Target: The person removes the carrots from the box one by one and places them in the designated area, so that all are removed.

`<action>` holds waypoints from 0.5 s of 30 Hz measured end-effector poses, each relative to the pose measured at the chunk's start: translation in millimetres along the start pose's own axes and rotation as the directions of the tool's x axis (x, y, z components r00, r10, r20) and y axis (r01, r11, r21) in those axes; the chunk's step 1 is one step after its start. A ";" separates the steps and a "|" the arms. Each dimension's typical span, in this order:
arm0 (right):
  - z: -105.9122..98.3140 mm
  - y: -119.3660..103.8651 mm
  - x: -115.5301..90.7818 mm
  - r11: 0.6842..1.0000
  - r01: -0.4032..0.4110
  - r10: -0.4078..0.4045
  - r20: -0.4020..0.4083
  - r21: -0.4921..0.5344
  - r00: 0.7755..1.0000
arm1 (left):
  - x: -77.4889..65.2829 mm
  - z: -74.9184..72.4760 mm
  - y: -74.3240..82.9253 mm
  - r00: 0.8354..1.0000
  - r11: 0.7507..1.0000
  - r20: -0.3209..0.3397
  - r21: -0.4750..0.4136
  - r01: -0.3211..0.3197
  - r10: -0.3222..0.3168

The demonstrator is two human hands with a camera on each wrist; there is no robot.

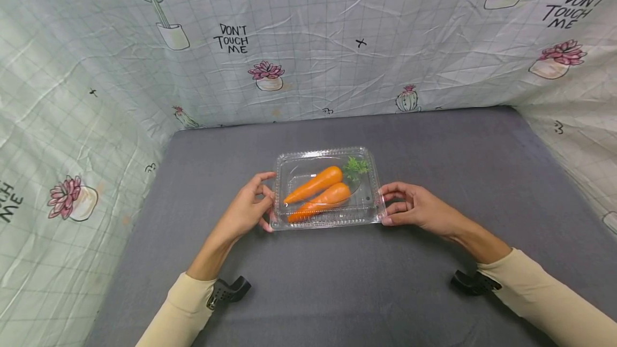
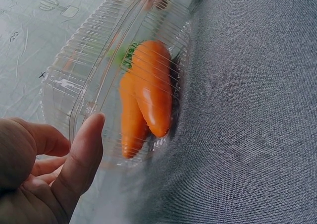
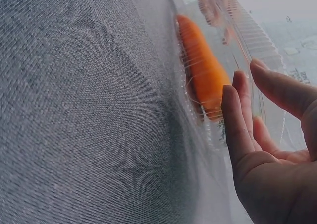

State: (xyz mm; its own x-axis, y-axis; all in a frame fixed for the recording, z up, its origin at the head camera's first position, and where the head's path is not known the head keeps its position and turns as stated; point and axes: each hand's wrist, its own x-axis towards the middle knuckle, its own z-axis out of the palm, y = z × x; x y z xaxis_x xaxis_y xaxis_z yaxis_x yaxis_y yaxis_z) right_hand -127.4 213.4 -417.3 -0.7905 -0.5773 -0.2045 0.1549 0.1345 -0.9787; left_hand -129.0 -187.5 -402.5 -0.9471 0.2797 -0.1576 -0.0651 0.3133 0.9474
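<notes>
Between the two hands is a clear plastic clamshell box (image 1: 328, 224), its lid lying over the base. Through the plastic, two orange carrots (image 1: 315, 183) lie side by side at a slant, with a green leafy sprig (image 1: 355, 167) near their thick ends. My left hand (image 1: 247, 209) holds the box's left edge, thumb and fingers at the rim, as the left wrist view also shows. At the opposite edge, my right hand (image 1: 415, 208) grips the right rim with bent fingers. Whether the box's underside touches the table fully I cannot tell.
A grey cloth-covered table (image 1: 337, 283) extends around the box. Pale printed curtains (image 1: 308, 42) with cactus drawings hang behind it and at both sides. Each forearm, in a cream sleeve, wears a black wrist device (image 1: 230, 289).
</notes>
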 end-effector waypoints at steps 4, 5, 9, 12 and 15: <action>-0.1 0.3 -0.6 1.000 0.002 -0.002 -0.005 -0.001 1.000 | -0.4 0.0 0.9 1.000 1.000 0.005 -0.002 0.006 -0.006; -0.1 0.3 -0.9 1.000 0.001 -0.001 -0.007 -0.004 1.000 | -0.6 0.0 1.1 1.000 1.000 0.005 -0.003 0.008 -0.008; 0.5 0.3 -1.4 1.000 -0.002 0.001 -0.017 -0.020 1.000 | -1.3 -0.7 1.9 1.000 1.000 0.010 0.003 0.009 -0.009; 0.8 0.5 -1.3 1.000 -0.003 0.002 -0.028 -0.030 1.000 | -2.0 -1.4 3.0 1.000 1.000 0.013 -0.002 0.016 -0.016; 0.7 0.9 -1.3 0.999 -0.001 -0.001 -0.039 -0.047 0.999 | -2.5 -2.1 4.3 0.999 0.999 0.019 -0.018 0.030 -0.030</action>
State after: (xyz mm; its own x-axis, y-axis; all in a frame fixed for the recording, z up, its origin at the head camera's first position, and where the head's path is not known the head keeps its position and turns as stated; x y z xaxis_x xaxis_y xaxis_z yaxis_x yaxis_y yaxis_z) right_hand -125.8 213.8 -417.9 -0.8131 -0.5456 -0.2029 0.1280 0.1725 -0.9767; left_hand -127.6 -188.8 -397.4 -0.9386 0.2871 -0.1911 -0.0994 0.3054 0.9470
